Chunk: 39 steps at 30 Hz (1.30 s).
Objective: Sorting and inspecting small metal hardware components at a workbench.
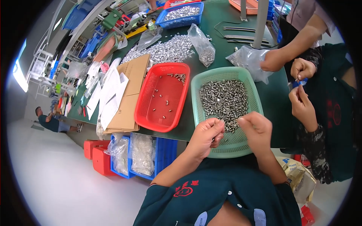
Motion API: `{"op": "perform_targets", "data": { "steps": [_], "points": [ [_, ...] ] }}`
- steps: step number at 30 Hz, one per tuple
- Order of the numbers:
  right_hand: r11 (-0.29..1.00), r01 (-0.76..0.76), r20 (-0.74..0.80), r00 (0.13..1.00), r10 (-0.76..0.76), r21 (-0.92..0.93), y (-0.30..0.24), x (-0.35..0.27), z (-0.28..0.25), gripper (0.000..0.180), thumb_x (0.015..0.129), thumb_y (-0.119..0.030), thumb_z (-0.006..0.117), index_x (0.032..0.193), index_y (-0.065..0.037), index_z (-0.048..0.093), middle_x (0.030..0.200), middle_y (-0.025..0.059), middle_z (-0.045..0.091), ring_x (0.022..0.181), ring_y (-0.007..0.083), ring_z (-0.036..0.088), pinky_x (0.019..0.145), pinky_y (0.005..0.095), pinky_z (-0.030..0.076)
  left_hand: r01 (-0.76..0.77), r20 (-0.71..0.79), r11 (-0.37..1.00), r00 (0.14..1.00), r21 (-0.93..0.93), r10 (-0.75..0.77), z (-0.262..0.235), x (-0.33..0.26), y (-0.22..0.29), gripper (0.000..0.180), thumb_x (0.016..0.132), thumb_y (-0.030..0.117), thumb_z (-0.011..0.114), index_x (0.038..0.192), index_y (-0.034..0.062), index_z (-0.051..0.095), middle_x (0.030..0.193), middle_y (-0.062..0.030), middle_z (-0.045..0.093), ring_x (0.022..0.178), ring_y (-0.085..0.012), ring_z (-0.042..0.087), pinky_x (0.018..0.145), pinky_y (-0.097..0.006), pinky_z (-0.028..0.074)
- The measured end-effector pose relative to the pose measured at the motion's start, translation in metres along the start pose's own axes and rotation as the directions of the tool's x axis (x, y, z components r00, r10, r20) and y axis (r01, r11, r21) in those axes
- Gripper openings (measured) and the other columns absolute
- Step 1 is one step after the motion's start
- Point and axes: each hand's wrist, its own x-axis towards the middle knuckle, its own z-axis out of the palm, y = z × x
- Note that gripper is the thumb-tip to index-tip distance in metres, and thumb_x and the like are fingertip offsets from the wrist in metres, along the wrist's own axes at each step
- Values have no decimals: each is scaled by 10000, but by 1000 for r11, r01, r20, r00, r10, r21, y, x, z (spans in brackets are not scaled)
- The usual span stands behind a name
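Observation:
A light green plastic basket sits at the table's edge in front of me, holding a heap of small metal cylindrical fittings. Over its near left part, my left hand is closed, thumb against the curled fingers; a dark bit shows in the curl, too small to name. My right hand is pinched above the basket's near right part, and its fingers hide whatever is in them. The two hands are apart. To the left stands a red plastic basket with a few similar fittings scattered on its bottom.
Flattened cardboard and white papers lie left of the red basket. Beyond are loose shiny metal parts, a blue tray and clear bags. At the right, co-workers' hands work close by, one at a plastic bag.

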Motion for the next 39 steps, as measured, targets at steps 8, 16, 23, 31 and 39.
{"op": "perform_targets", "data": {
  "steps": [8, 16, 23, 31, 39],
  "points": [
    [954, -220, 53, 976, 213, 206, 10, -3, -4, 136, 819, -59, 636, 733, 30, 579, 634, 3, 522, 596, 59, 457, 535, 217, 368, -237, -310, 904, 943, -356, 125, -49, 3, 39, 450, 926, 509, 385, 740, 119, 509, 520, 25, 363, 385, -73, 243, 368, -222, 190],
    [922, -267, 82, 964, 254, 281, 10, -6, 4, 120, 824, -61, 637, 752, 23, 590, 659, -18, 523, 612, 39, 448, 536, 203, 361, -111, -121, 952, 989, -286, 80, -41, 11, 42, 570, 898, 625, 253, 619, 137, 346, 494, -7, 340, 363, -91, 209, 353, -230, 167],
    [884, -301, 152, 953, 263, 358, 8, -3, 15, 100, 835, -62, 626, 770, 11, 599, 678, -30, 524, 633, 29, 450, 539, 201, 359, 104, 297, 993, 951, -49, -85, -11, 9, 7, 655, 842, 705, 196, 597, 113, 334, 456, -45, 372, 362, -107, 242, 344, -249, 210],
    [997, 16, 55, 998, -21, 80, -1, -3, 17, 66, 764, -48, 670, 747, -9, 621, 656, 79, 575, 571, 167, 540, 519, 278, 405, 220, 219, 970, 956, -103, -194, 0, 12, -6, 678, 870, 684, 139, 595, 100, 351, 468, -58, 378, 360, -111, 215, 343, -240, 189],
    [922, 319, 103, 947, -304, -220, -5, -3, 14, 71, 723, -38, 682, 749, -2, 626, 645, 81, 582, 586, 233, 571, 532, 300, 443, 226, 107, 974, 969, -25, -222, 12, 7, -3, 639, 895, 650, 192, 624, 103, 380, 482, -52, 389, 371, -107, 242, 352, -240, 185]
  ]
}}
